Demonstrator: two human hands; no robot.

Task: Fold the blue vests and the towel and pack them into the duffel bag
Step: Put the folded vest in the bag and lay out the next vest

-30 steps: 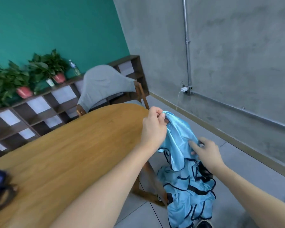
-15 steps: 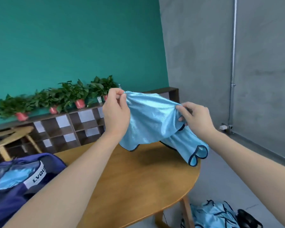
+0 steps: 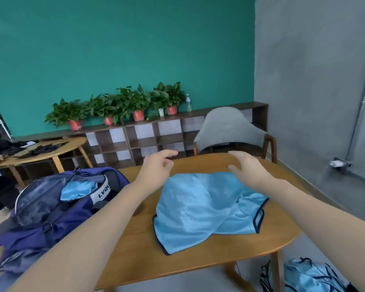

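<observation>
Vest lies crumpled, long axis across table.

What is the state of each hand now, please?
Left hand: open, holds nothing, above the table.
Right hand: open, holds nothing, over the far edge of the blue vest.

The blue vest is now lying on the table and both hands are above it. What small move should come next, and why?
Probably lower both open hands, the left hand and the right hand, onto the blue vest and smooth it flat. It lies rumpled on the wooden table, with one part bunched over another at its right side, so a neat fold likely needs it spread first. The duffel bag sits open beside it.
</observation>
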